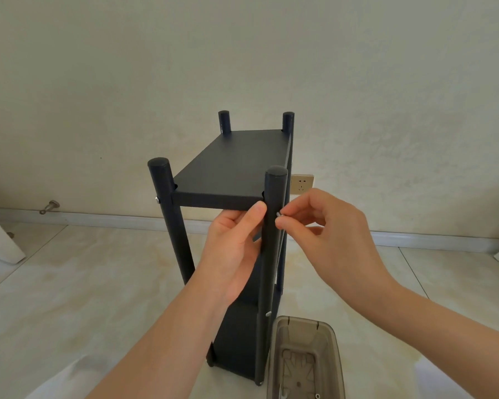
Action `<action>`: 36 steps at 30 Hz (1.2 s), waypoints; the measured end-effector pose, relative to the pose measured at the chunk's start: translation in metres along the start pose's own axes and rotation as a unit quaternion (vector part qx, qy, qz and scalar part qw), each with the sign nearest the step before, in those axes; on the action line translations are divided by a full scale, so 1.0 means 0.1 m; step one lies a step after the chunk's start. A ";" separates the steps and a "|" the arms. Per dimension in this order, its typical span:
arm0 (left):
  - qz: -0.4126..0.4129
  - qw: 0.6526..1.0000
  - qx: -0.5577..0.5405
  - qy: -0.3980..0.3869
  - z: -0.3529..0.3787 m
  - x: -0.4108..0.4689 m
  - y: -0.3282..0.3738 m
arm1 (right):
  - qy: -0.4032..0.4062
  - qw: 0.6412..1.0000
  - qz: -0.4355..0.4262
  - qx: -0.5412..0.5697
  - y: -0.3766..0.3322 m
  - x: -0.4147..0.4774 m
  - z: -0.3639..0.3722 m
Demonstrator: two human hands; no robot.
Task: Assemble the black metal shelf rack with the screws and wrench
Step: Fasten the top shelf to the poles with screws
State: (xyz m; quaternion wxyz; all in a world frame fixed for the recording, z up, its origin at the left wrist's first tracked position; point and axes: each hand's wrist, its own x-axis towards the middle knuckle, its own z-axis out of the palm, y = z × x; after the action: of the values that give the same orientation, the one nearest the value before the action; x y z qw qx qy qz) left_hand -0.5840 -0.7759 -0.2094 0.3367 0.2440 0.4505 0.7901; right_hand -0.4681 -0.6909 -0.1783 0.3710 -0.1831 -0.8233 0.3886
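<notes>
The black metal shelf rack stands upright on the floor, its top shelf set between four round posts. My left hand reaches under the top shelf, with the thumb pressed against the near right post; its fingers are hidden behind the post. My right hand pinches a small silver screw at the right side of that post, just below the top shelf. Another screw head sits in the near left post, and one lower down on the near right post.
A translucent grey plastic box stands on the tiled floor right of the rack's base, with small parts at its bottom. A wall socket lies behind the rack. A door stopper sticks out of the wall at left.
</notes>
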 end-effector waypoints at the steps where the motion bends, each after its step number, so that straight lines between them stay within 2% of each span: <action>1: 0.001 1.000 -0.002 -0.003 -0.01 0.00 -0.01 | -0.001 1.000 -0.005 -0.005 0.00 -0.01 0.00; 14: 0.011 0.999 0.024 -0.033 -0.13 -0.06 -0.07 | -0.039 0.998 -0.038 -0.019 0.07 -0.07 -0.02; 28: -0.001 0.999 0.033 -0.021 -0.17 -0.05 -0.08 | -0.035 0.998 -0.042 -0.015 0.09 -0.06 -0.02; 33: -0.006 1.000 0.014 -0.001 -0.14 -0.06 -0.09 | -0.028 0.999 0.013 0.023 0.14 0.04 -0.05; 36: -0.011 1.000 0.027 0.008 -0.14 -0.07 -0.09 | -0.084 0.975 0.136 0.153 0.21 0.13 -0.05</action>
State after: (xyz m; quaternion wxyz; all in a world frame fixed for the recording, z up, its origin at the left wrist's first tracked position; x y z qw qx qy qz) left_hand -0.5865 -0.7851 -0.2241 0.3354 0.2417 0.4766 0.7758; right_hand -0.4722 -0.6676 -0.1860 0.2681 -0.2014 -0.7493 0.5711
